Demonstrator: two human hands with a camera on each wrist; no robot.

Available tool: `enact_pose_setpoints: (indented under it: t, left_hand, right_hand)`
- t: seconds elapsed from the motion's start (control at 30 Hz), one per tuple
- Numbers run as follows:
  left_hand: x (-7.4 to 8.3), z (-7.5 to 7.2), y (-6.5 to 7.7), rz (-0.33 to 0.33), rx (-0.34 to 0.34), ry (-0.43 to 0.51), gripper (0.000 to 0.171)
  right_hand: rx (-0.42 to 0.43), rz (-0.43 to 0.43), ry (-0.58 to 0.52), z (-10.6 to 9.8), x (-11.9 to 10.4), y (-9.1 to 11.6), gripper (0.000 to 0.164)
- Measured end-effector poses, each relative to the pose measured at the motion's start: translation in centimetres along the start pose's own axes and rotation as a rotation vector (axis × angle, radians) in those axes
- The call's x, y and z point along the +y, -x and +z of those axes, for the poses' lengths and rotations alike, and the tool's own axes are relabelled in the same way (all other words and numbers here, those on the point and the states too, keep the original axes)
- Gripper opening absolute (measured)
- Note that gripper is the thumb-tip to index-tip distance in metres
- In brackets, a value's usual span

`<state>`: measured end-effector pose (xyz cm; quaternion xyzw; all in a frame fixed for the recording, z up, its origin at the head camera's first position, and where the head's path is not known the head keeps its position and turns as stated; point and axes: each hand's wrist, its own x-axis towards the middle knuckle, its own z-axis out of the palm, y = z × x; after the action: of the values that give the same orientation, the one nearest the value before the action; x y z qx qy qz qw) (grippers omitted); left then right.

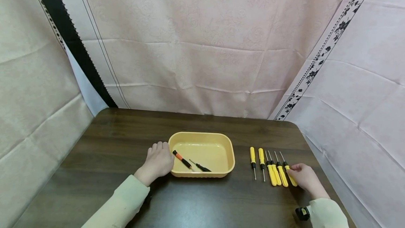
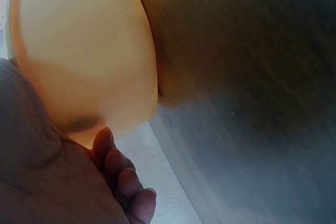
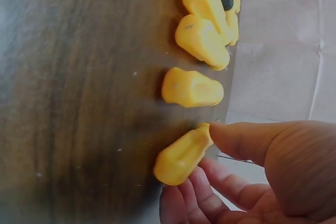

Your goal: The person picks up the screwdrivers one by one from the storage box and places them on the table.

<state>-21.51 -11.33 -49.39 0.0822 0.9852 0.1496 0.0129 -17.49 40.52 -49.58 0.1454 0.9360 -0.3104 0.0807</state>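
Note:
My left hand lies against the left side of a yellow plastic tray. In the left wrist view, its loosely bent fingers are beside the tray's outer wall; the thumb tip is hidden. Inside the tray lie an orange-and-black screwdriver and a dark-handled screwdriver. At the right, my right hand pinches the yellow handle of the rightmost screwdriver between thumb and fingers. Its shaft points away from me.
Several yellow-handled screwdrivers lie in a row left of my right hand: two have handles pointing away, the others handles toward me. Pale patterned cloth hangs behind the brown wooden table.

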Motion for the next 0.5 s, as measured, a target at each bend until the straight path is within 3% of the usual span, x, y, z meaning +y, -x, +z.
enact_pose_setpoints:
  t: [0.23,0.5]
  left_hand:
    - [0.0,0.0,0.0,-0.001,0.007,0.0,0.03]
    - [0.1,0.0,0.1,-0.009,0.0,0.003,0.029]
  right_hand:
    - [0.066,-0.059,0.009,0.0,-1.9,0.4,0.057]
    - [0.112,-0.201,-0.045,1.1,-7.4,1.4,0.061]
